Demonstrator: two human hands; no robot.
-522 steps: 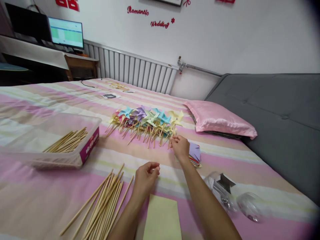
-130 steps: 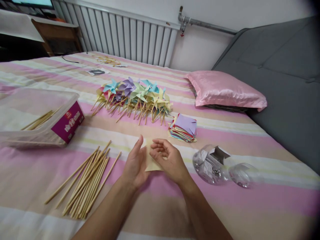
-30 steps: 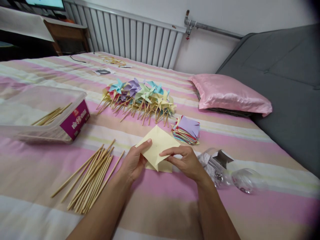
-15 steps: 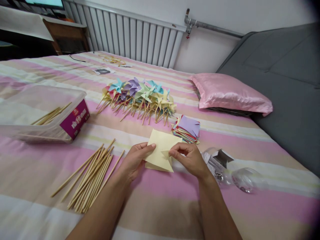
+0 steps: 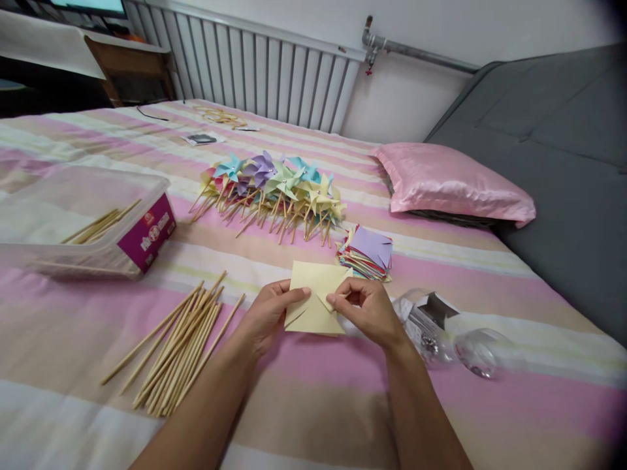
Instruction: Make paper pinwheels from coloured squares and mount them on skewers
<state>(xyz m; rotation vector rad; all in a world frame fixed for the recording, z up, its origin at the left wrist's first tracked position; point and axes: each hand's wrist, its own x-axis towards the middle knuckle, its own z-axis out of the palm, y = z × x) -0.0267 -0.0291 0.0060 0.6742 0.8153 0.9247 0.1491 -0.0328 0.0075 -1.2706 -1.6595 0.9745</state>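
Observation:
Both my hands hold one pale yellow paper square (image 5: pixel 313 301) just above the striped bedsheet (image 5: pixel 313 405). My left hand (image 5: pixel 267 314) pinches its left edge with thumb and fingers. My right hand (image 5: pixel 368 309) pinches a corner flap folded toward the middle of the square. A stack of coloured cut paper squares (image 5: pixel 366 253) lies just beyond my right hand. Loose wooden sticks (image 5: pixel 180 347) lie to the left of my left hand. A row of finished paper pinwheels on sticks (image 5: pixel 274 189) lies farther back.
A clear plastic tub (image 5: pixel 83 225) with a few sticks stands at the left. A clear jar of pins (image 5: pixel 424 323) and its lid (image 5: pixel 482 352) lie at the right. A pink pillow (image 5: pixel 453 186), a grey headboard (image 5: pixel 563 170) and a radiator (image 5: pixel 259 68) border the bed.
My right hand has folded a corner of the yellow square inward toward its middle, and the sheet has turned and dropped lower between my hands. Earlier my right hand was at the pinwheel row.

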